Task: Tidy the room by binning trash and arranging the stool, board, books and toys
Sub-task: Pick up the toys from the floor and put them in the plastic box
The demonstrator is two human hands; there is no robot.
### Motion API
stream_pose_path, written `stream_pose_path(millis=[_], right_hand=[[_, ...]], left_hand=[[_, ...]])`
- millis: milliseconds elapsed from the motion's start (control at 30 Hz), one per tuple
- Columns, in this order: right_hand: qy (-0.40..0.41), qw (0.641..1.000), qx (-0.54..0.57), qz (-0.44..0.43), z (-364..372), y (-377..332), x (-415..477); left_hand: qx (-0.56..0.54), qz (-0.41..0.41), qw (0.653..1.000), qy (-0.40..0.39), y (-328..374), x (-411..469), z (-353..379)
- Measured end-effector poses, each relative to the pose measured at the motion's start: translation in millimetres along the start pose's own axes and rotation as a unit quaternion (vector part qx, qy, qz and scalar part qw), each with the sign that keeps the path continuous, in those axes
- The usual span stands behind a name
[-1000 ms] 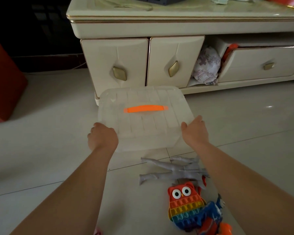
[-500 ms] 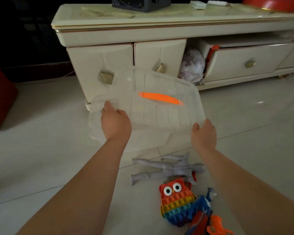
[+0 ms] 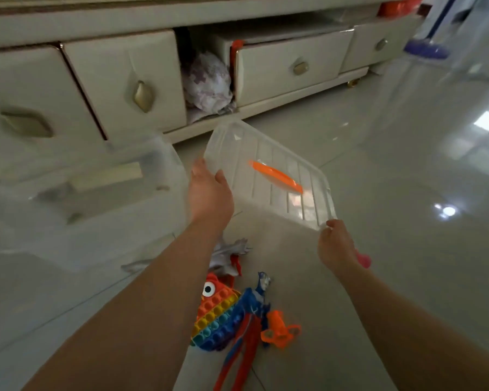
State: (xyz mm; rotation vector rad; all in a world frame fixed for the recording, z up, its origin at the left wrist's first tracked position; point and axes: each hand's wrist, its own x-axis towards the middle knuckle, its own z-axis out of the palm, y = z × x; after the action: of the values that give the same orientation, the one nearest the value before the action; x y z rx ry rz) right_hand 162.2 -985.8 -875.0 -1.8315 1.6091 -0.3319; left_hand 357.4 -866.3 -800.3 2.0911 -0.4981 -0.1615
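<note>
At the centre of the frame both hands hold a clear lid [image 3: 268, 176] with an orange handle [image 3: 275, 176], tilted so its far corner points toward the cabinet [image 3: 96, 80] along the top. The left hand [image 3: 209, 193] grips the lid's left edge, fingers curled under it and thumb on top; the right hand [image 3: 336, 246] pinches the lid's near right corner with closed fingers. To the left of the lid, at mid-left of the frame, a clear bin [image 3: 91, 198] sits open on the tiled floor [image 3: 407, 249], just in front of the cabinet doors; its contents are too blurred to tell. Between the cabinet doors and a partly open drawer [image 3: 288, 69] a pale crumpled bag [image 3: 206, 83] is stuffed into a gap. In the lower centre the toys lie on the floor between the forearms: a grey figure [image 3: 229, 255] partly hidden behind the left arm, a rainbow owl [image 3: 215, 314] below it, a blue and red figure [image 3: 249, 317] lying against the owl's right side, and an orange toy [image 3: 280, 331] just right of that. Something pink [image 3: 363, 259] shows just past the right wrist.
</note>
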Motion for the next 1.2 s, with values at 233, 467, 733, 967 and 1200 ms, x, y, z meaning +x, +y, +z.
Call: stream_pose_path(millis=[233,467,733,967,1200], right_hand=[[0.001,0.997,-0.07,0.041,-6.8,43.6,20.3],[0.024,0.989,-0.146,0.001,9.6,46.9,22.4],[-0.079,0.987,-0.139,0.013,24.3,39.9,25.7],[-0.015,0.992,-0.091,-0.08,55.0,-0.2,4.6],[-0.175,0.97,-0.123,-0.112,91.8,-48.6,-21.0]], left_hand=[[0.069,-0.023,0.994,-0.077,-15.8,-5.1,54.0],[0.169,-0.096,0.972,-0.135,-50.6,-2.7,73.4],[0.092,-0.118,0.96,-0.235,-80.9,14.8,84.1],[0.143,-0.097,0.953,-0.249,-98.8,10.4,31.2],[0.25,-0.051,0.918,-0.304,-146.8,-4.1,-20.4]])
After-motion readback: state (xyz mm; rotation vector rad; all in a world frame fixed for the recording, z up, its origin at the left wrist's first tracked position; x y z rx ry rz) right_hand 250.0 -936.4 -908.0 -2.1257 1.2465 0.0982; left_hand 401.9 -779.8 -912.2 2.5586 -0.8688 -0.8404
